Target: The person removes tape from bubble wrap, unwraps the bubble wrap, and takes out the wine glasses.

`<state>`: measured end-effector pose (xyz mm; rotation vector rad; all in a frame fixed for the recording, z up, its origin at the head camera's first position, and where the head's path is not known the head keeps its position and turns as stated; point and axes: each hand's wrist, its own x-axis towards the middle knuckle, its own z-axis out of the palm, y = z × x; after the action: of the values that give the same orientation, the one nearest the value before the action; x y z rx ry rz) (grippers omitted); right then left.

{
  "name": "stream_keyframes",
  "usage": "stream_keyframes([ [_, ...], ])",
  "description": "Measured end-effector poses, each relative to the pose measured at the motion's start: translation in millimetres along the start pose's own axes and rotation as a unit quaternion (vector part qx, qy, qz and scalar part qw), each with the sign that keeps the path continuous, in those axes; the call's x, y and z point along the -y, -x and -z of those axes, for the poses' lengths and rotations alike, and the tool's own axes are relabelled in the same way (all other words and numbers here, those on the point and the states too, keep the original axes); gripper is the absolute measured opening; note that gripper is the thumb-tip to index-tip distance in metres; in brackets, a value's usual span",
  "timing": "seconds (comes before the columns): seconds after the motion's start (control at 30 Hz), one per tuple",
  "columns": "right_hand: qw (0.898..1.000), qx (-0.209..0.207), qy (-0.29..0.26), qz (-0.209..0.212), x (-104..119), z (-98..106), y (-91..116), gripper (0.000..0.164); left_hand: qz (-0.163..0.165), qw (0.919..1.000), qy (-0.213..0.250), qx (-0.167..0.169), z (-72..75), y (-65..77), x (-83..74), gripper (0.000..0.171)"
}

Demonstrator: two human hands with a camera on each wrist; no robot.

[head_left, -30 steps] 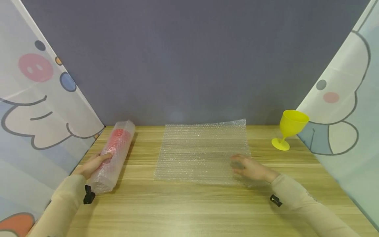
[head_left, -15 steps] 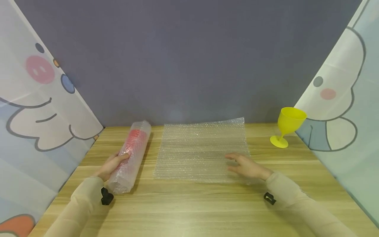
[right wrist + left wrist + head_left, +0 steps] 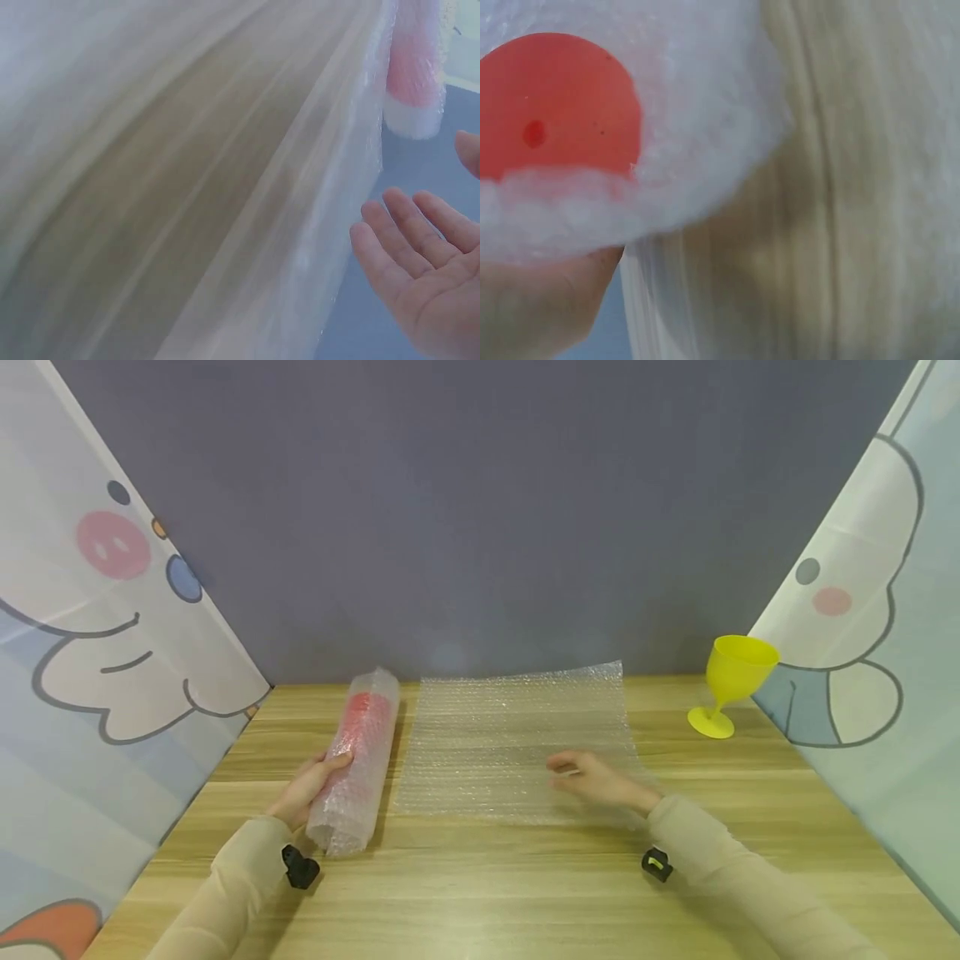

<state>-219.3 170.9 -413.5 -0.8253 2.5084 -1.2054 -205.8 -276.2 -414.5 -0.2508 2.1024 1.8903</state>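
A roll of bubble wrap with something red inside lies at the left of the table. My left hand grips it from its left side, thumb on top. In the left wrist view, a red round disc with a small dot shows inside the roll's near end; the rest of the red thing is veiled by the wrap. A flat sheet of bubble wrap is spread beside the roll. Over that sheet's right part is my right hand, holding nothing. Its fingers are slightly bent and apart in the right wrist view.
A yellow goblet stands upright at the back right of the wooden table. A grey wall closes the back. Printed cartoon panels flank both sides.
The wrapped roll has shifted right in my left hand's grip, closer to the flat sheet, and turned a little more upright in view. My right hand has drifted left over the sheet.
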Motion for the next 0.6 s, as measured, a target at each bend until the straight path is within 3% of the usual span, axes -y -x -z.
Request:
stream_keyframes([
  [0.27,0.999,0.014,-0.033,-0.004,7,-15,-10,0.045,-0.013,0.9998,0.016,-0.004,-12.3,11.1,-11.6,0.071],
  [0.47,0.999,0.012,-0.046,-0.001,14,-24,-19,0.045,-0.037,0.9981,0.048,0.008,-46.5,18.6,-24.1,0.065],
  [0.6,0.997,0.017,-0.079,0.003,20,-29,-22,0.048,-0.048,0.9964,0.07,-0.003,-74.5,21.5,-24.5,0.063],
])
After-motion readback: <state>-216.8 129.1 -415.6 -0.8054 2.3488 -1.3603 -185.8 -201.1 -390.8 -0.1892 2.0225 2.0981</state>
